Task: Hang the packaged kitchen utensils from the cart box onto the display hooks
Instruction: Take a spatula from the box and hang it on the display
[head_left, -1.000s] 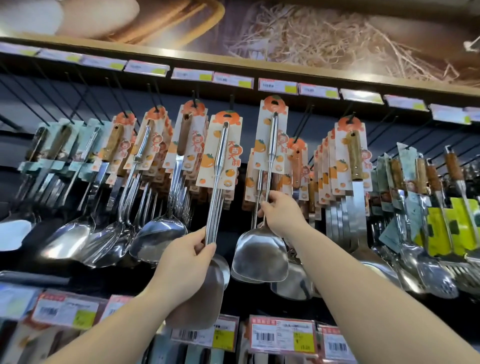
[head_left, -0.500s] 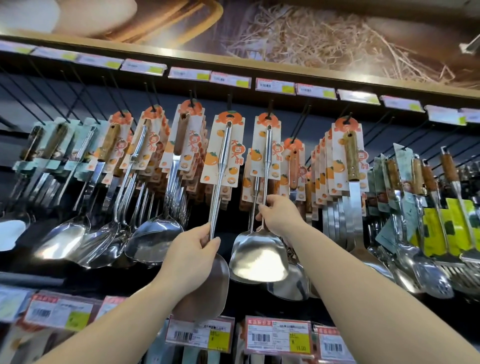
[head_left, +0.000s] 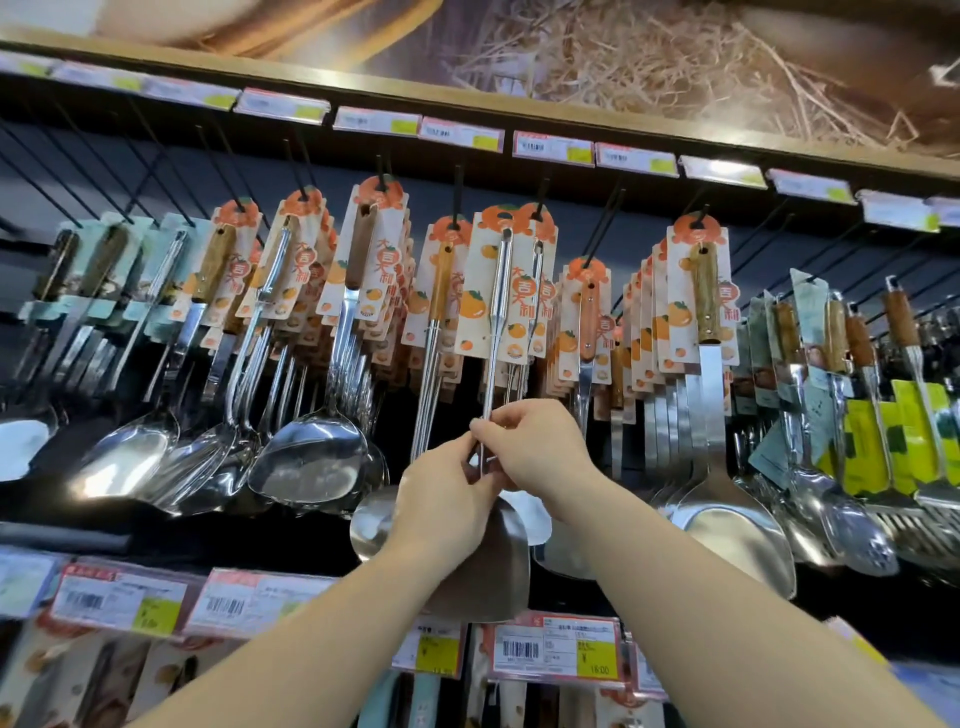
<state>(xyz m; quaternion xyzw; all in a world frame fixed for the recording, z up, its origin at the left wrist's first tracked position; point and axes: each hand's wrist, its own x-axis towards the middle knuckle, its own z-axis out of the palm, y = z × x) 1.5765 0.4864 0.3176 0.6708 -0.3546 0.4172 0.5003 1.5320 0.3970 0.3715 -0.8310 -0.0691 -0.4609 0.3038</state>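
Observation:
A steel spatula (head_left: 500, 312) on an orange-printed card hangs in front of the display, its card top at a black hook (head_left: 540, 195). Whether the card is threaded on the hook I cannot tell. My left hand (head_left: 447, 506) grips the spatula's handle low down, just above the blade (head_left: 488, 571). My right hand (head_left: 535, 449) pinches the same handle right beside it. A second carded steel spatula (head_left: 537, 291) hangs directly behind. The cart box is out of view.
Rows of carded ladles (head_left: 311, 457), turners (head_left: 711, 415) and slotted tools (head_left: 914, 441) hang tightly on both sides. Price labels (head_left: 553, 652) line the rail below, more labels (head_left: 553, 148) run under the wooden shelf (head_left: 571, 111) above.
My left hand carried its spatula right and up, in front of the one my right hand held. My right hand let go of that one and now pinches the same handle as my left.

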